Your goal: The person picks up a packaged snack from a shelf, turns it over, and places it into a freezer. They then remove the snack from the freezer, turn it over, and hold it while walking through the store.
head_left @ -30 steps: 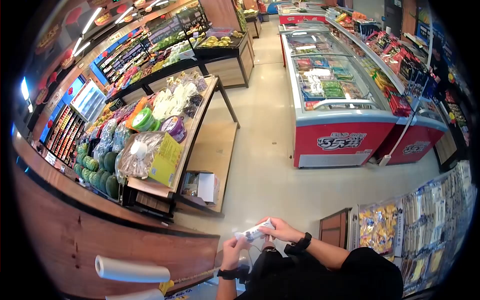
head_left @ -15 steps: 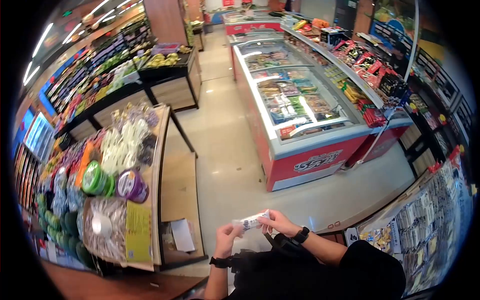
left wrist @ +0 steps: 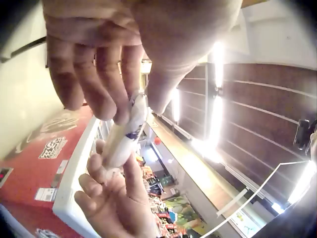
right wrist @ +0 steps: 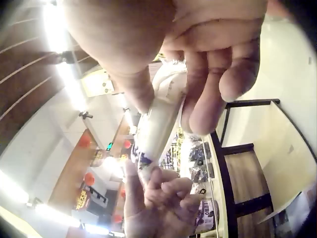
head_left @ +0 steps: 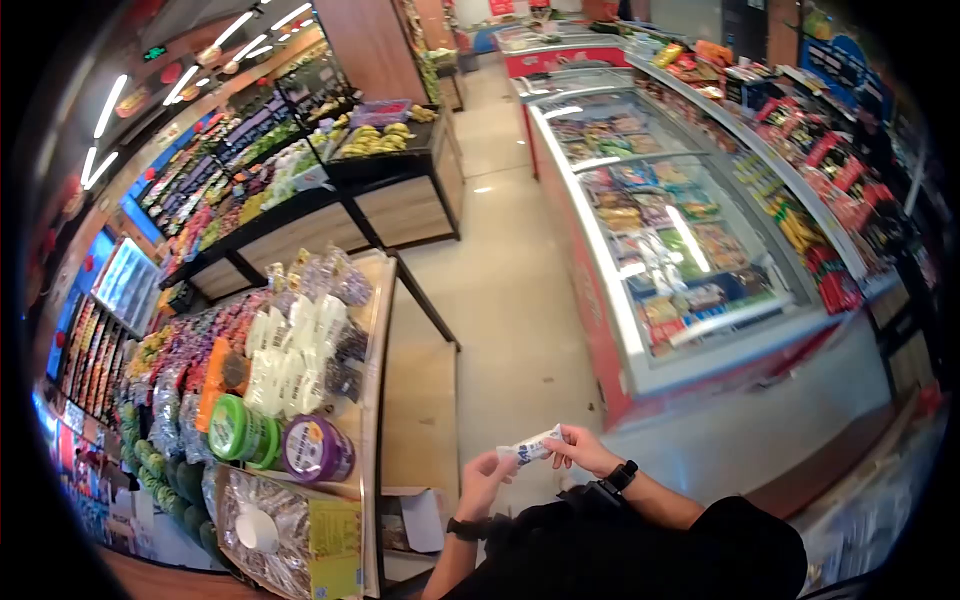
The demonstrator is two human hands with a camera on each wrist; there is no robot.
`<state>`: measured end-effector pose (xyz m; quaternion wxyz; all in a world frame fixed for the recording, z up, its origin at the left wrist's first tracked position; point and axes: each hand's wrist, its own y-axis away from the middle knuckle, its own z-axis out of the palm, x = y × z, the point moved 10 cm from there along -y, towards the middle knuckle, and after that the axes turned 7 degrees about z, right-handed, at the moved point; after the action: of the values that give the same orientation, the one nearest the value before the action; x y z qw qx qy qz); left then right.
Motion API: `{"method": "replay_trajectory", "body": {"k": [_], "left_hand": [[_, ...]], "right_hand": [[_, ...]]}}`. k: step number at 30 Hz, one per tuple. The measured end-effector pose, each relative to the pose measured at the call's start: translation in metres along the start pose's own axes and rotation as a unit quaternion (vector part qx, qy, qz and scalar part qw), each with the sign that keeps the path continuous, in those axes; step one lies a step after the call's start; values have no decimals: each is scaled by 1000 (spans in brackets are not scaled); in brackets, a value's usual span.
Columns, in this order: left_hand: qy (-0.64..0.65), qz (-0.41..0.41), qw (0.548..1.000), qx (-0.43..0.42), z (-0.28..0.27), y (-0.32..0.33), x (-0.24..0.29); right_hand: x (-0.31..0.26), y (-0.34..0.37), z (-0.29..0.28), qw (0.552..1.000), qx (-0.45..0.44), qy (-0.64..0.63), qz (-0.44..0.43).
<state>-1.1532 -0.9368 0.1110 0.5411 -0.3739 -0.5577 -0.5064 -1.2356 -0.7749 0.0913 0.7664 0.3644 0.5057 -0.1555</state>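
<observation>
Between both hands, in front of the body, is a small white wrapped packet (head_left: 530,450) with dark blue print. My left hand (head_left: 484,484) pinches its left end between thumb and fingers. At the opposite end my right hand (head_left: 590,453) pinches the wrapper the same way. From the left wrist, the packet (left wrist: 123,141) shows as a plump tube stretching from one hand to the other. In the right wrist view, the crimped end of the packet (right wrist: 163,106) sticks up between thumb and fingers. What is inside the wrapper is hidden.
To the right stands a long red chest freezer (head_left: 690,340) with glass lids. A wooden display table (head_left: 420,440) on the left bears green and purple tubs (head_left: 318,448) and bagged goods. A tiled aisle (head_left: 500,270) runs between them, past a fruit stand (head_left: 405,205).
The head view has swung and moved forward, bringing the freezer and display table closer. Both hands keep hold of the white packet, its two ends still pinched.
</observation>
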Motion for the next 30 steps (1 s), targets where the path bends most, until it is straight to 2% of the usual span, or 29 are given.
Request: {"method": "replay_trajectory", "body": {"k": [5, 8, 11, 16, 18, 20, 22, 24, 27, 30], "left_hand": [[-42, 5, 995, 95, -49, -79, 34], [-33, 17, 984, 176, -81, -112, 49], [-44, 17, 977, 206, -99, -142, 54], [-25, -36, 982, 185, -115, -228, 15], [-24, -44, 989, 136, -113, -280, -3], [-58, -38, 995, 67, -101, -334, 1], [-88, -30, 996, -2, -81, -396, 7], [-107, -25, 991, -72, -64, -451, 7], [-160, -14, 969, -188, -13, -511, 37], [-145, -27, 953, -264, 33, -550, 37]], "right_hand": [[-66, -107, -2, 992, -97, 67, -46], [-79, -162, -3, 986, -145, 75, -24], [-105, -196, -5, 983, -138, 108, -63], [-106, -263, -45, 988, -60, 117, -79], [-106, -281, -76, 987, 10, 143, -79], [-128, -291, -113, 976, 99, 186, -51], [-141, -302, -149, 969, 176, 164, -50], [-160, -299, -181, 957, 261, 112, -57], [-187, -287, -222, 920, 384, 49, -60], [-173, -273, -243, 873, 482, -43, -59]]}}
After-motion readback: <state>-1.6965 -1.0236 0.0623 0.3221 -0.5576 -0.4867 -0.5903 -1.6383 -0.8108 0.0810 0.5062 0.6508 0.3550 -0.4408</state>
